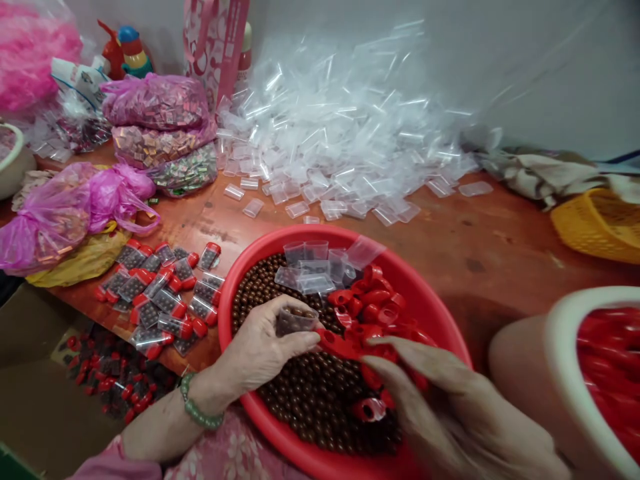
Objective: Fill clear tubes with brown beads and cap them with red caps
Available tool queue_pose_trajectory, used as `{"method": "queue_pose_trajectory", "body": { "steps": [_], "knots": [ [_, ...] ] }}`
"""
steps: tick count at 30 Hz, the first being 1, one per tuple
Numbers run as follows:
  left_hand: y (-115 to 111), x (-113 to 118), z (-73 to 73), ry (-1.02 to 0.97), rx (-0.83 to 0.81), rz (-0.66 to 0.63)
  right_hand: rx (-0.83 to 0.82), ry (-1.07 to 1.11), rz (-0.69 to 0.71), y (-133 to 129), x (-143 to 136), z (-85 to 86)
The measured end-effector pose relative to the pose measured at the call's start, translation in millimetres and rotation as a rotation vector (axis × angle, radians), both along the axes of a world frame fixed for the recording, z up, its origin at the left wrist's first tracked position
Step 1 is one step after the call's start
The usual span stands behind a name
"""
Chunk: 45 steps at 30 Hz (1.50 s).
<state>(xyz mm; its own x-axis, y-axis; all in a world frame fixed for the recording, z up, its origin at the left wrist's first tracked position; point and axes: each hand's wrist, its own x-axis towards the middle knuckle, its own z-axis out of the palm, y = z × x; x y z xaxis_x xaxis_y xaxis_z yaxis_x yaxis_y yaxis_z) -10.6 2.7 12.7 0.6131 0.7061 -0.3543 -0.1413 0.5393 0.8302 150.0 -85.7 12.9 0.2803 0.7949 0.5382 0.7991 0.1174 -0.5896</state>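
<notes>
My left hand (265, 343), with a green bead bracelet at the wrist, grips a small clear plastic case (296, 321) that has brown balls in it. Thumb and fingers of my right hand (450, 400) pinch a red cap (339, 345), whose left end is near the open side of the case. Both hands are over a red basin (435, 293) of brown balls (320, 400). Inside the basin, several clear empty cases (313, 275) lie at the back, and a heap of red caps (383, 303) is at the right.
Filled, red-capped cases (165, 293) lie left of the basin, more in a box below. Clear cases (345, 147) are heaped behind. Pink bags (155, 107) stand back left. A white tub (530, 333) of red caps and a yellow basket (595, 223) are at the right.
</notes>
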Motion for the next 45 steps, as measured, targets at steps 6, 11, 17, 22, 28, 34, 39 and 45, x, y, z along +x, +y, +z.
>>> {"method": "queue_pose_trajectory", "body": {
  "steps": [6,11,17,22,28,34,39,45],
  "knots": [
    [3.7,3.2,2.4,0.029,0.078,-0.012,-0.030,-0.298,0.290,4.3,4.5,0.2],
    [1.3,5.0,-2.6,0.030,0.084,-0.001,-0.033,-0.257,0.354,11.9,-6.8,-4.2],
    [2.1,-6.0,9.3,0.085,0.182,-0.049,-0.076,-0.040,0.314,7.9,-6.7,-3.8],
    [10.3,-11.5,14.1,0.149,0.349,-0.171,-0.233,0.319,0.203,4.6,0.0,2.4],
    [12.4,-4.5,11.1,0.125,0.301,-0.213,-0.269,0.677,0.141,4.2,0.8,-1.4],
    [11.7,-0.4,14.9,0.122,0.199,-0.245,-0.246,0.692,0.096,4.5,3.1,-2.0],
    [13.4,-0.9,10.5,0.131,0.268,-0.246,-0.171,0.626,0.074,10.8,1.0,6.3],
    [12.0,-1.2,10.2,0.064,0.203,-0.249,-0.110,0.603,0.047,18.9,-0.9,12.7]
  ]
}}
